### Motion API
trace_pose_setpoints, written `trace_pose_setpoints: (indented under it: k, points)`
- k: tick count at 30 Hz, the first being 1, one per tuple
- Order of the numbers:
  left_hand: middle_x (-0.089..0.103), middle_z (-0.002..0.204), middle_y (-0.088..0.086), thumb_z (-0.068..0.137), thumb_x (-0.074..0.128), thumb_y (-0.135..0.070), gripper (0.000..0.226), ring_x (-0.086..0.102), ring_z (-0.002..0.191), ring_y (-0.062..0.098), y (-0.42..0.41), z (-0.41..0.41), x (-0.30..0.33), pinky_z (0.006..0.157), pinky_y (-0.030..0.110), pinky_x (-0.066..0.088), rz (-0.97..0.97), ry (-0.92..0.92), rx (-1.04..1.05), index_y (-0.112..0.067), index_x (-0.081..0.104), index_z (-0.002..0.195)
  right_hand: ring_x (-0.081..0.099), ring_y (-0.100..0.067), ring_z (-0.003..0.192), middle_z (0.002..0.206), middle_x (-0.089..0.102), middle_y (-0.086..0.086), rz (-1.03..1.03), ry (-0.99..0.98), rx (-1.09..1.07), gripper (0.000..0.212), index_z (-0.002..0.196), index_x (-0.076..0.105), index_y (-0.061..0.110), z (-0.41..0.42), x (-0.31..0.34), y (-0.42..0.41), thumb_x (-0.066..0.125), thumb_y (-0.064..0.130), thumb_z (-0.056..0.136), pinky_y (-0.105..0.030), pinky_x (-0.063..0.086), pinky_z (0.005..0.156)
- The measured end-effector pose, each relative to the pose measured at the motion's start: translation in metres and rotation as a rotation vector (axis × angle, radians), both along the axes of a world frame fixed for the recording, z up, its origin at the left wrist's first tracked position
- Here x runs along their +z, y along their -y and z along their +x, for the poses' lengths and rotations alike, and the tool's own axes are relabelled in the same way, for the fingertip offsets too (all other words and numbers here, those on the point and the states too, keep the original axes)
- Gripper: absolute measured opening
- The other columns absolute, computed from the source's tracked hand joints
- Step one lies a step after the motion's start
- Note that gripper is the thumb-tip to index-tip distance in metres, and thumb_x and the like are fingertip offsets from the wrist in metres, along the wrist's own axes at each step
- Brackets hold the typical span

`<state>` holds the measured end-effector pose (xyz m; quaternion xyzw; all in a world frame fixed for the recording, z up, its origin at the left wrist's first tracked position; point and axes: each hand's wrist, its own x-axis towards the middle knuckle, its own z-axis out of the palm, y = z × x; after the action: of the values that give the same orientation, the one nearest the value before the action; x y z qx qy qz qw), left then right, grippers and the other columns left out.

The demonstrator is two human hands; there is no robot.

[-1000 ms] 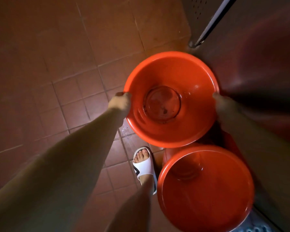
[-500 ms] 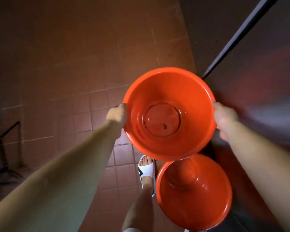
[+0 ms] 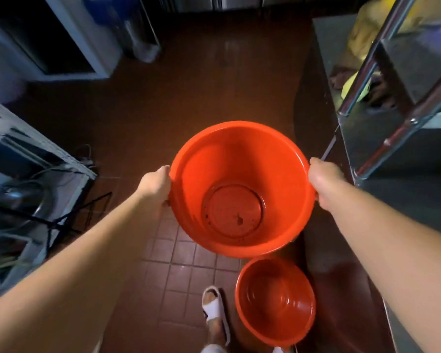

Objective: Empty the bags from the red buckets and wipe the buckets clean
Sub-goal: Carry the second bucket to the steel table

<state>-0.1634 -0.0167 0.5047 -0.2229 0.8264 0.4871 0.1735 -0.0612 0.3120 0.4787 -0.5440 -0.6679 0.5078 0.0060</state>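
Observation:
I hold a red bucket (image 3: 273,161) up in front of me, above the tiled floor. My left hand (image 3: 155,187) grips its left rim and my right hand (image 3: 325,183) grips its right rim. The bucket has no bag in it; its round bottom shows dark specks and a wet ring. A second red bucket (image 3: 275,301) stands on the floor below and to the right, also without a bag, with a wet shine inside.
A steel shelf unit (image 3: 392,118) with yellow and dark items stands close on the right. Steel cabinets and cables (image 3: 23,200) line the left. My foot in a white sandal (image 3: 214,309) is beside the floor bucket. Brown tiled floor (image 3: 189,98) runs ahead.
The bucket in my hands has risen away from the floor bucket, which now looks smaller and lower. My view has lifted from floor and wall to the aisle, shelves and cabinets.

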Motion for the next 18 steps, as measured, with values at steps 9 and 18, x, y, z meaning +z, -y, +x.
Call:
trace_pose_setpoints:
  k: [9,18]
  points:
    - [0.055,0.062,0.0,0.102,0.05,-0.041,0.031,0.052,0.047,0.016,0.042,0.069,0.155,0.053,0.026,0.048,0.226,-0.007,-0.147,-0.02,0.061,0.082,0.056,-0.02,0.051,0.063,0.061,-0.001,-0.011,-0.221,-0.015,0.034,0.089,0.065,0.019,0.102,0.158,0.021,0.042,0.044,0.094,-0.028,0.049,0.052]
    - [0.055,0.076,0.004,0.107,0.044,-0.04,0.031,0.052,0.061,0.02,-0.001,0.16,0.218,0.059,0.03,0.046,0.304,0.046,-0.486,-0.015,0.059,0.098,0.064,-0.024,0.061,0.063,0.065,-0.003,0.078,-0.242,-0.219,0.043,0.097,0.067,0.015,0.289,0.228,0.027,0.039,0.047,0.098,-0.031,0.054,0.051]
